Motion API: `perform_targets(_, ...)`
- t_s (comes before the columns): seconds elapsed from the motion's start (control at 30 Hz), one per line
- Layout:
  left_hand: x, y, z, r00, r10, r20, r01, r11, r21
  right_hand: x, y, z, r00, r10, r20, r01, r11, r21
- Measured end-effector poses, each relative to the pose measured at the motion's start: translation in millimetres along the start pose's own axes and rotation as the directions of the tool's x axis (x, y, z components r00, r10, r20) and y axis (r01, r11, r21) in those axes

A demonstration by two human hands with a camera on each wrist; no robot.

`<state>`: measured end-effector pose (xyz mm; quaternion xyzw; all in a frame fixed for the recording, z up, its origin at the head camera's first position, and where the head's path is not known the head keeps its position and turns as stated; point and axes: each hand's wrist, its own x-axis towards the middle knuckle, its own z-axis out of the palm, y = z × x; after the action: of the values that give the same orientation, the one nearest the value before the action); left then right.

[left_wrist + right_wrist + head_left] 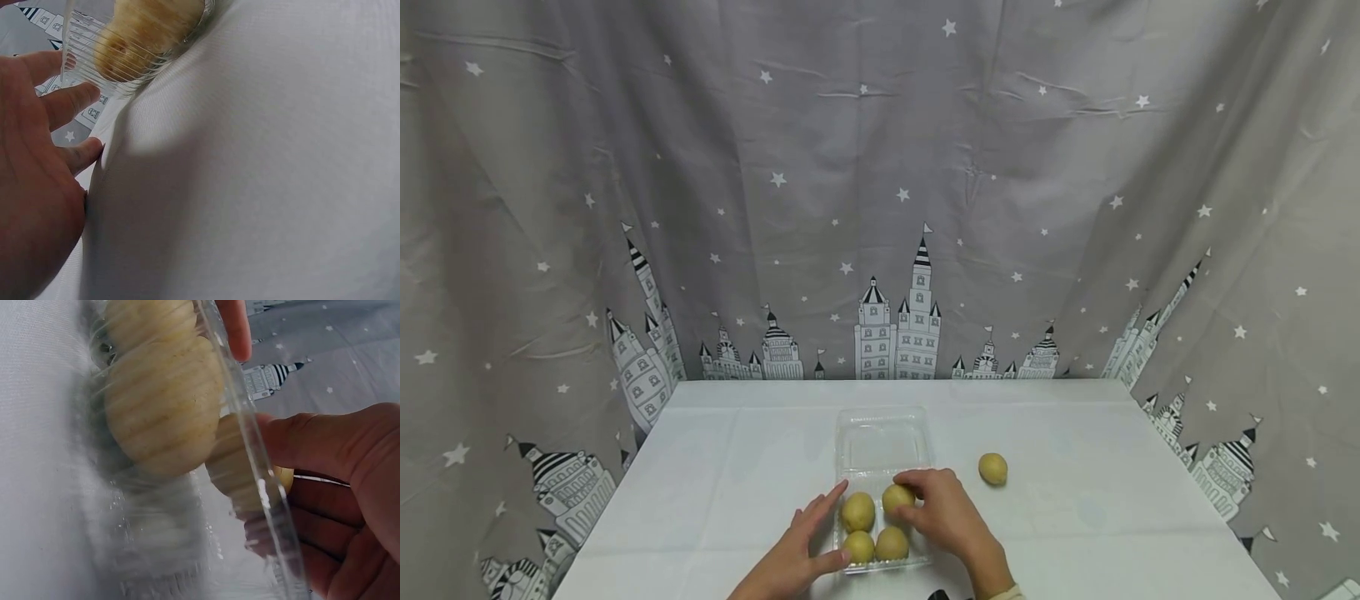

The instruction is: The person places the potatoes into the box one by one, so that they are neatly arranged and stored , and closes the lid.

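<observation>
A clear plastic clamshell box [883, 446] lies with its lid folded back on the white table. Three yellowish potatoes sit in its near part: one at the left [857, 511], one at the front left [859, 547] and one at the front right [892, 543]. My right hand [949, 517] grips another potato [898, 498] between thumb and fingers at the box's right side, seen through the plastic wall in the right wrist view. Against the left side, my left hand [793, 554] spreads its straight fingers, with the thumb by the front-left potato.
One more potato [992, 468] lies on the white table [1075, 517], right of the box. Behind the table hangs a grey curtain [820, 167] with stars and castles. A small black object [938, 595] shows at the bottom edge, below my right hand.
</observation>
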<state>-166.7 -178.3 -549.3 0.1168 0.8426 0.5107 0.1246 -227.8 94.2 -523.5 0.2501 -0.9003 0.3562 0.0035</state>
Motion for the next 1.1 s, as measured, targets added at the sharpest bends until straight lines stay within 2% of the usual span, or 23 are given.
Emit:
perform_targets(0.27, -0.5, -0.3, 0.5, 1.0, -0.013, -0.002, 0.013, 1.0, -0.012, 0.9, -2.4, 7.0, 1.0, -0.005, -0.03, 0.004, 1.0, -0.02)
perform_targets(0.5, 0.3, -1.5, 1.2, 1.0, -0.007, -0.004, 0.007, 1.0, -0.003, 2.3, -3.3, 13.1, 1.0, 0.004, 0.018, -0.003, 1.0, -0.022)
perform_targets(0.7, -0.4, 0.6, 0.4, 0.999, -0.033, -0.017, 0.034, 0.999, 0.003, 5.2, -7.3, 6.4, 0.998, 0.01, 0.059, -0.008, 0.999, -0.044)
perform_targets(1.1, 1.0, -6.4, 0.7, 1.0, 0.006, -0.008, -0.006, 1.0, 0.003, 1.3, -14.5, 1.1, 0.997, 0.059, 0.047, -0.053, 0.991, -0.12)
